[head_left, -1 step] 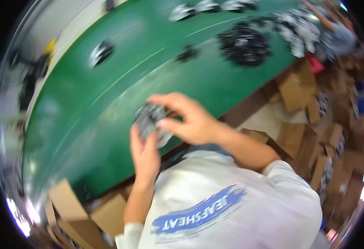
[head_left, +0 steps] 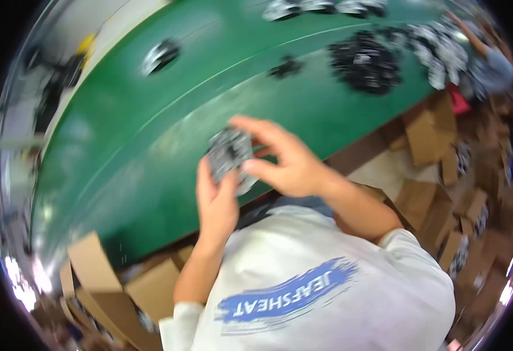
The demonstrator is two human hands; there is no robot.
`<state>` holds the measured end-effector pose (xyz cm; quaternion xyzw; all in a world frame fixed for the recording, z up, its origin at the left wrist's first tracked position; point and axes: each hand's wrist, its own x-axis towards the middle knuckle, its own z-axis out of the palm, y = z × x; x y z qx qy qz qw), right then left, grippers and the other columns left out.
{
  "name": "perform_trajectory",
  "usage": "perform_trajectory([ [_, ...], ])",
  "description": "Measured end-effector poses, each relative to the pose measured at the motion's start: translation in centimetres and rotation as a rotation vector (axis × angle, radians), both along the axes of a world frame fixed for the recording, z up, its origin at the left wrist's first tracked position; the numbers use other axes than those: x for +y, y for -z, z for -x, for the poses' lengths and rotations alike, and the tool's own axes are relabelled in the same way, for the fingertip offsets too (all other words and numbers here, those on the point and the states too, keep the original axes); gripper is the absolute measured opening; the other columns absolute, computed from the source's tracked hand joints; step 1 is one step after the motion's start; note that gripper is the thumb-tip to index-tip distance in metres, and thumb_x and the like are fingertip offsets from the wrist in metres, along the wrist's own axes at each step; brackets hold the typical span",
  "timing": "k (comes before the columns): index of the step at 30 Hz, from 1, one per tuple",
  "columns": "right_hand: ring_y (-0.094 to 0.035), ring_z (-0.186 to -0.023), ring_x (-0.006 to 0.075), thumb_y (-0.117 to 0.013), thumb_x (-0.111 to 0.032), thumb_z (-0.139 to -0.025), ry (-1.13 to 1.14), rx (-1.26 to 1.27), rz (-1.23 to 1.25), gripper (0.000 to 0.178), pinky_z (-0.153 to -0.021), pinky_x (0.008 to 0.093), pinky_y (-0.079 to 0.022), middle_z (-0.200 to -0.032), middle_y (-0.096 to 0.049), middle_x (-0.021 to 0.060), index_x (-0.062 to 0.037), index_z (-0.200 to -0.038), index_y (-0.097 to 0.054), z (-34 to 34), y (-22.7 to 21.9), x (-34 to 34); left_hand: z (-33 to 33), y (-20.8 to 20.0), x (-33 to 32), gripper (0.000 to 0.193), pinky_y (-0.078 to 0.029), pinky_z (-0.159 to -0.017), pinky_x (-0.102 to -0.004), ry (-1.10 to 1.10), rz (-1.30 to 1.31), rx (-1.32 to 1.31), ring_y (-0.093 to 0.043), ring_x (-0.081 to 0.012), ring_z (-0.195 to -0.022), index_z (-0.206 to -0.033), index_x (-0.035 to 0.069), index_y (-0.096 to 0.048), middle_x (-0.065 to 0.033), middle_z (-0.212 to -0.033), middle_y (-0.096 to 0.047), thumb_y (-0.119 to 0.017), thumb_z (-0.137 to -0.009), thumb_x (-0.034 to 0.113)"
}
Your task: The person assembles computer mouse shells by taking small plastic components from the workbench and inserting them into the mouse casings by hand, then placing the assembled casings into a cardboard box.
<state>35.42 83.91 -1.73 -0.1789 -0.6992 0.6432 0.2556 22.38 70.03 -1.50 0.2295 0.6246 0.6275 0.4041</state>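
Note:
Both my hands hold a small grey and black part with a pale, shiny lower edge (head_left: 231, 153), above the near side of the green table (head_left: 169, 193). Blur hides its exact kind. My left hand (head_left: 217, 202) grips it from below, thumb and fingers closed on its lower side. From the right, my right hand (head_left: 283, 158) pinches its upper and right edge between thumb and fingers. Farther off on the table lies a small dark piece (head_left: 286, 67). A black and white part (head_left: 160, 57) rests alone at the far left.
A heap of black parts (head_left: 365, 61) lies at the far right, beside a pile of white and black ones (head_left: 441, 50). Several white and black pieces (head_left: 321, 6) line the far side. Open cardboard boxes (head_left: 101, 269) stand near left and right. Another person (head_left: 493, 70) is at far right.
The table and its contents have shifted a little to the right and mostly upward in view. My hands keep the same hold on the part.

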Motion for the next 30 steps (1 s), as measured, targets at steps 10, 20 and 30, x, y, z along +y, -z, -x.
perform_trajectory([
  [10,-0.062,-0.109,0.0289,-0.066,-0.001,-0.086,-0.042,-0.058,-0.241,0.091,-0.097,0.0396,-0.052,-0.129,-0.061,0.0175,-0.0059,-0.170,-0.031,1.1,-1.0,-1.7,-0.3,-0.5,-1.3,0.044,-0.057,-0.093,-0.0327,-0.051,-0.066,-0.025,-0.067,-0.0140,-0.110,-0.144,0.000,-0.051,-0.0092,-0.128,-0.067,-0.054,-0.100,0.001],
  [20,-0.064,-0.093,0.0312,-0.067,-0.004,-0.087,0.121,-0.094,-0.400,0.082,-0.085,0.0416,-0.056,-0.121,-0.064,0.0200,-0.0058,-0.164,-0.039,2.4,1.3,-3.8,-0.7,0.8,-1.6,0.049,-0.059,-0.077,-0.0362,-0.112,0.071,0.249,-0.070,-0.0181,-0.087,-0.146,-0.002,-0.048,-0.0123,-0.111,-0.073,-0.053,-0.097,0.002],
  [30,-0.065,-0.094,0.0364,-0.065,-0.005,-0.091,0.100,-0.200,-0.339,0.074,-0.087,0.0468,-0.055,-0.125,-0.063,0.0219,-0.0072,-0.160,-0.041,2.1,3.2,-4.2,-0.8,4.5,-1.8,0.043,-0.057,-0.074,-0.0289,-0.092,0.090,0.281,-0.064,-0.0120,-0.093,-0.145,-0.001,-0.047,-0.0090,-0.119,-0.067,-0.050,-0.102,0.003],
])
